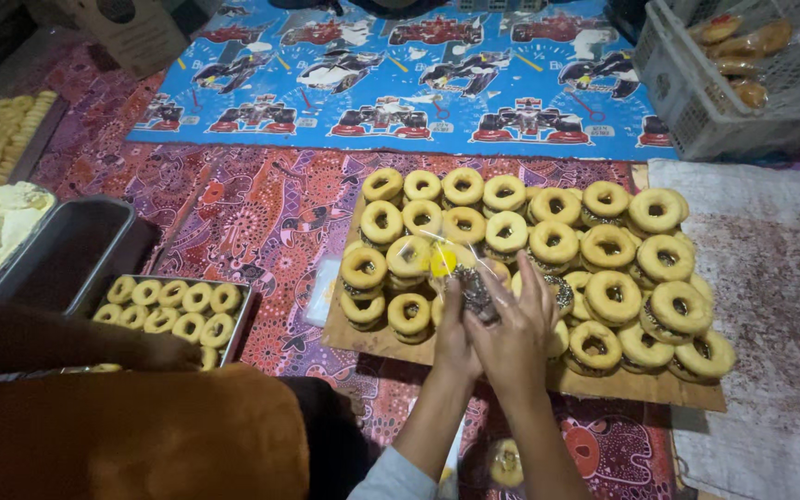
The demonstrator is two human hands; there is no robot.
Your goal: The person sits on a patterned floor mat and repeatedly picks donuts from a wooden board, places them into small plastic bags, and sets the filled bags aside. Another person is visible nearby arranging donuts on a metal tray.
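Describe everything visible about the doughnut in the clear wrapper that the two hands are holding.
The chocolate-sprinkled doughnut in a clear plastic wrapper is dark on top and looks glossy under the crinkled film, which carries a yellow patch at its upper left. It is held just above the brown board of stacked golden ring doughnuts. The left hand supports it from below-left and the right hand covers its right side, both grips closed on the wrapper. Its lower half is hidden.

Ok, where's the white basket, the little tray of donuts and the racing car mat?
white basket (687, 102), head view, front wall.
small donut tray (243, 318), head view, right rim.
racing car mat (391, 83), head view, middle.
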